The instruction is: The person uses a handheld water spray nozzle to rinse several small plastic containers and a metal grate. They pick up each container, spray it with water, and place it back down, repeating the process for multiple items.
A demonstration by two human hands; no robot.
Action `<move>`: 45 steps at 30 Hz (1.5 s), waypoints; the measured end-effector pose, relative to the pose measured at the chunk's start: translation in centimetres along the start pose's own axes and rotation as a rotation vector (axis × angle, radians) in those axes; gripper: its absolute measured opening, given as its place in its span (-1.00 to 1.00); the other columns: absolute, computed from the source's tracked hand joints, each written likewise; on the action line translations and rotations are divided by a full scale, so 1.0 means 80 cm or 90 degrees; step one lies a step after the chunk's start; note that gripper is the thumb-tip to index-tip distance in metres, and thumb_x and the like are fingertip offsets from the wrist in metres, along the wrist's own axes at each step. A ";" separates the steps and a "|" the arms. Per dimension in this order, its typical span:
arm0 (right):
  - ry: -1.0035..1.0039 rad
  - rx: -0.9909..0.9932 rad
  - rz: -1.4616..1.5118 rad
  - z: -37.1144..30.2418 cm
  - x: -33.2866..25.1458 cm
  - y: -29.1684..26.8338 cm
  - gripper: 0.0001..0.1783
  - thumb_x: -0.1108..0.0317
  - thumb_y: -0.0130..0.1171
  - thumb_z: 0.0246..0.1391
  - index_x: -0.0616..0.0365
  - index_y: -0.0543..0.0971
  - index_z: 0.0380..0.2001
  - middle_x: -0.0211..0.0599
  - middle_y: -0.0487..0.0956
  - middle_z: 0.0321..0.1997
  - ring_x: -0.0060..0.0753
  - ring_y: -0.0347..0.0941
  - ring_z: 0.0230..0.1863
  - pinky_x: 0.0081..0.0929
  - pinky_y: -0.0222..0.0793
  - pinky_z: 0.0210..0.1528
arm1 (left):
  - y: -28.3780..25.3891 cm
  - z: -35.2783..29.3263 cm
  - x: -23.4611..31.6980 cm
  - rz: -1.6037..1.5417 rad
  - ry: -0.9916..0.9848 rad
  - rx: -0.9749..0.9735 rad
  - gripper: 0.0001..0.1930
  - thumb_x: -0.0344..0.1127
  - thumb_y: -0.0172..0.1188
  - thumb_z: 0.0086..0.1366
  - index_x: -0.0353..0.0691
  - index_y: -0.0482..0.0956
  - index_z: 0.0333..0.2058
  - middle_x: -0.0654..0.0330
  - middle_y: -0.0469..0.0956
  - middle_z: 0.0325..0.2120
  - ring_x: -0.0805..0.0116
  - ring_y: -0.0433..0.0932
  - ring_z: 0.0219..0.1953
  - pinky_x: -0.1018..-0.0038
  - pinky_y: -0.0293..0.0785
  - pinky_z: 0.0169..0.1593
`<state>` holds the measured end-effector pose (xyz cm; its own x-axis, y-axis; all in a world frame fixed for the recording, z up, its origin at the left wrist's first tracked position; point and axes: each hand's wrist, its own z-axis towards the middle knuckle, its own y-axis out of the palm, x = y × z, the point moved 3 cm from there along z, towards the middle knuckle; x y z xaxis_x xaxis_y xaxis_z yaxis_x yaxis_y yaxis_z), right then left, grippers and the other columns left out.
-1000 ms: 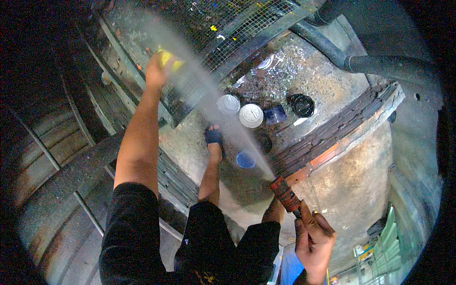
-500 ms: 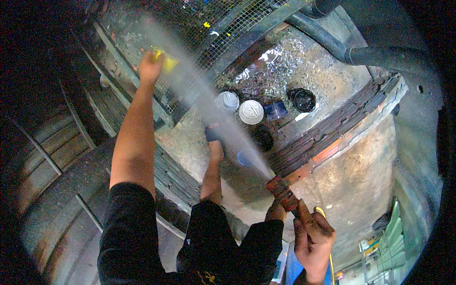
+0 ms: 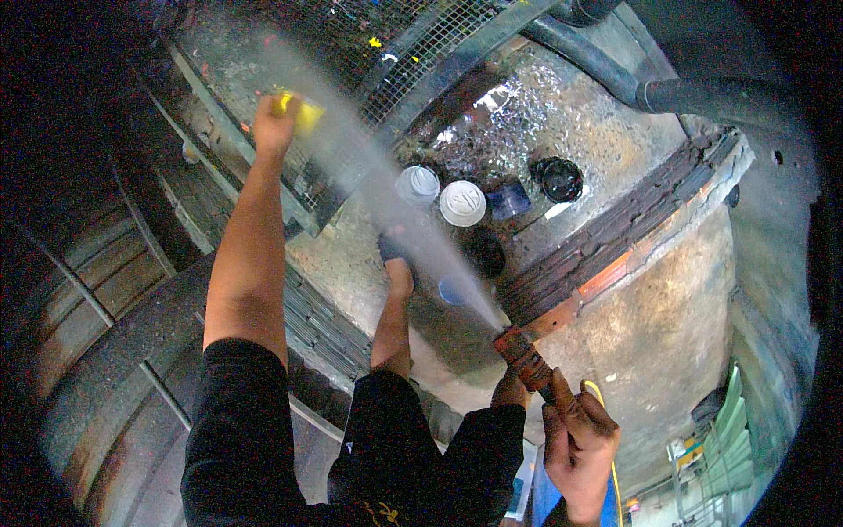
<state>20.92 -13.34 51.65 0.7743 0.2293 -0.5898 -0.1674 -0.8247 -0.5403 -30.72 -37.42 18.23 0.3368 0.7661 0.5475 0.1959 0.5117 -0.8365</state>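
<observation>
My right hand (image 3: 580, 439) is closed around the rear of an orange-brown hose nozzle (image 3: 522, 356) at the lower right. From its tip a wide jet of water spray (image 3: 386, 193) runs up and to the left. My left hand (image 3: 274, 127) reaches out to the upper left, its fingers closed on a small bright yellow piece (image 3: 306, 116). The spray passes over and beside that piece and blurs its outline, so its kind cannot be made out. Beneath it lies a metal mesh grate (image 3: 413, 54), spattered with coloured bits.
On the wet concrete floor stand two white round tubs (image 3: 463, 204), a dark blue block (image 3: 508, 202), a black round container (image 3: 559, 180) and a blue disc (image 3: 454, 291). A crusted ledge (image 3: 606, 237) borders it. A thick black pipe (image 3: 720, 95) crosses the upper right. My legs show below.
The view has shifted very slightly. My left hand still holds the yellow piece in nearly the same place, and the nozzle keeps spraying in the same direction.
</observation>
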 end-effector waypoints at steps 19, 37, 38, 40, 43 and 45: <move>-0.083 0.201 0.017 -0.002 0.004 -0.003 -0.69 0.60 0.16 0.16 0.30 0.61 -0.01 -0.10 0.55 -0.44 -0.28 0.39 -0.50 -0.41 0.37 -0.36 | 0.043 -0.090 0.015 0.110 0.037 -0.090 -0.28 0.14 0.07 0.36 -0.30 0.26 0.28 -0.39 0.17 0.26 -0.37 0.15 0.32 0.01 0.10 0.36; -0.073 0.045 0.030 -0.131 -0.020 -0.062 -0.62 0.47 0.15 0.22 0.11 0.58 0.11 -0.21 0.37 -0.56 -0.42 0.30 -0.54 -0.43 0.27 -0.46 | -0.018 -0.076 0.067 -0.903 -0.569 -0.108 -0.34 0.07 -0.12 0.48 -0.09 0.01 0.42 0.14 0.11 0.40 0.09 0.22 0.35 0.15 0.21 0.33; -0.089 0.045 0.021 -0.136 -0.013 -0.067 -0.63 0.46 0.15 0.22 0.11 0.58 0.10 -0.20 0.38 -0.55 -0.40 0.31 -0.53 -0.42 0.27 -0.45 | -0.021 -0.076 0.076 -0.881 -0.546 -0.116 -0.34 0.07 -0.11 0.48 -0.06 0.00 0.42 0.14 0.10 0.40 0.08 0.21 0.35 0.14 0.21 0.33; -0.118 0.044 0.006 -0.144 -0.002 -0.076 -0.64 0.45 0.16 0.22 0.10 0.59 0.09 -0.18 0.41 -0.55 -0.35 0.34 -0.53 -0.41 0.29 -0.44 | -0.030 -0.080 0.098 -0.836 -0.501 -0.133 -0.35 0.05 -0.10 0.48 -0.01 0.00 0.43 0.14 0.09 0.40 0.06 0.20 0.36 0.13 0.23 0.33; -0.038 0.057 -0.014 -0.163 0.022 -0.093 -0.66 0.43 0.18 0.21 0.09 0.61 0.06 -0.14 0.47 -0.51 -0.29 0.40 -0.50 -0.38 0.34 -0.40 | -0.041 -0.097 0.164 -0.809 -0.477 -0.128 -0.35 0.04 -0.09 0.48 0.00 0.00 0.43 0.15 0.07 0.41 0.06 0.21 0.35 0.12 0.24 0.32; -0.076 0.051 0.006 -0.170 0.031 -0.101 -0.67 0.43 0.18 0.21 0.10 0.62 0.05 -0.14 0.50 -0.49 -0.28 0.43 -0.48 -0.39 0.36 -0.38 | -0.043 -0.106 0.181 -0.755 -0.430 -0.126 -0.34 0.06 -0.10 0.48 -0.04 -0.02 0.43 0.14 0.05 0.42 0.06 0.20 0.35 0.12 0.23 0.33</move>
<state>32.52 -13.17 62.68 0.6954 0.2851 -0.6597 -0.2262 -0.7845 -0.5774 -18.70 -31.35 28.84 -0.6198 -0.0176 0.7845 0.1948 0.9650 0.1756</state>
